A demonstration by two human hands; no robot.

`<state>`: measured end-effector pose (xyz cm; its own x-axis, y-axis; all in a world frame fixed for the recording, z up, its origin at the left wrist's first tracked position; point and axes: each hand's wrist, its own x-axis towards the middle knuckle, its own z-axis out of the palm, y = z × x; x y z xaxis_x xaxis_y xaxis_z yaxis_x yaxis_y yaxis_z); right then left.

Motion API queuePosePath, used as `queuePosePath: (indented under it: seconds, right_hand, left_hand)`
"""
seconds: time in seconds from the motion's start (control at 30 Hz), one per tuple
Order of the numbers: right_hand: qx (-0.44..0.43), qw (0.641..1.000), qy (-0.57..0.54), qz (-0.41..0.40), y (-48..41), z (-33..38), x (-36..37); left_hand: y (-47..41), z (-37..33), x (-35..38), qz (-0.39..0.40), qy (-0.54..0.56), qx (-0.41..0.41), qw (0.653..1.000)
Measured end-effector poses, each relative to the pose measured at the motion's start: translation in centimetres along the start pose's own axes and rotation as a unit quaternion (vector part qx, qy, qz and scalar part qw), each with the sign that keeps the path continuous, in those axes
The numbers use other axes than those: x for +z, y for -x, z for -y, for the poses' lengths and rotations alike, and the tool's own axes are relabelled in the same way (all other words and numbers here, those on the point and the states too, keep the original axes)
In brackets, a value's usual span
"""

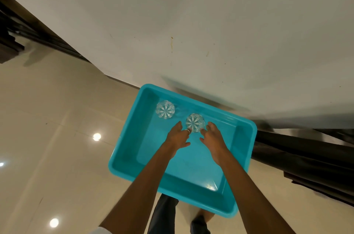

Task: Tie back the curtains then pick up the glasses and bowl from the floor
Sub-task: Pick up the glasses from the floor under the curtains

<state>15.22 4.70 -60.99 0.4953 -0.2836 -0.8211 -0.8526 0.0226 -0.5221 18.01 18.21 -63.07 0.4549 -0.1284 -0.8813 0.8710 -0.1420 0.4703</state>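
i see the left hand (178,136) and right hand (214,137) curled either side of the nearer cut glass (195,121) inside the turquoise tub (134,168), second glass (165,109) nearby; actual grip i cannot tell.

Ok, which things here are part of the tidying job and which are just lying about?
Job: near glass, far glass, blue tub holding them, left hand, right hand.
Not part: floor, wall, dark strip along the wall.
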Motion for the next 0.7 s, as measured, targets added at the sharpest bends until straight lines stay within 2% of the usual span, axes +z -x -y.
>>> queuePosePath:
  seconds: [0.1, 0.23, 0.47, 0.7]
  right_hand:
    - [0.008, 0.999, 0.043, -0.008, 0.6, -0.7, -0.8]
    - [0.001, 0.999, 0.035, -0.011, 3.3, 0.1, -1.7]
    - [-0.017, 0.999, 0.022, -0.034, 10.7, 1.2, -4.7]
    - [-0.038, 0.998, -0.052, -0.026, 18.0, -2.1, -10.6]
  left_hand:
    - [1.7, -0.2, 0.1, -0.027, -0.018, -0.023, 0.999]
    - [4.5, -0.6, 0.8, -0.042, -0.051, -0.038, 0.997]
    - [11.5, -1.6, 3.7, -0.026, -0.100, 0.018, 0.994]
    - [18.5, 0.9, 9.5, -0.015, -0.134, 0.056, 0.989]
